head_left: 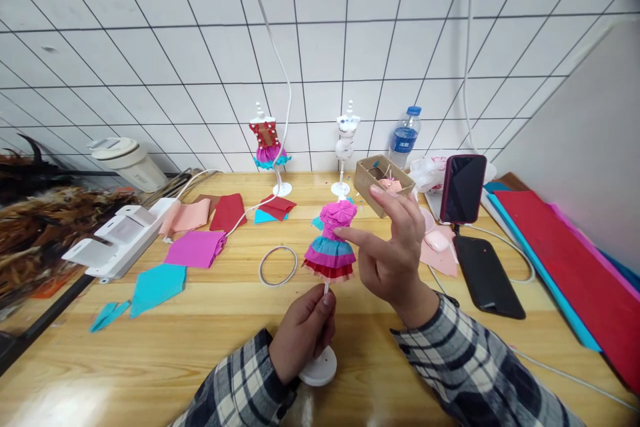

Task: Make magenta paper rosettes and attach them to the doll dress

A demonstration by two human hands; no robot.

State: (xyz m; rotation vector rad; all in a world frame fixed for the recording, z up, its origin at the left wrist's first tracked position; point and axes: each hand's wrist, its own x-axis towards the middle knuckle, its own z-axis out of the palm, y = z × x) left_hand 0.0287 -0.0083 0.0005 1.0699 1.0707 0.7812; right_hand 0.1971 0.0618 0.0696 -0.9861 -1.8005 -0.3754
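Observation:
A small doll dress form [330,250] stands upright in front of me, wearing a pink top and a skirt layered in blue, magenta and red. My left hand [306,327] is closed around its thin white stand, just under the skirt. Below that hand shows the round white base [320,368]. Beside the dress, my right hand [395,247] has its fingers apart, with the index fingertip touching or very near the pink waist. Nothing shows in its grasp. Farther back are a dressed form [265,140] and a bare white form [346,137].
A cardboard box [367,180] of scraps and a water bottle [405,137] stand by the wall. Right lie a phone [489,277], a propped phone [464,188] and coloured sheets [560,247]. Left are paper pieces [195,249], a power strip [127,233] and feathers [65,233]. A ring [261,268] lies centrally.

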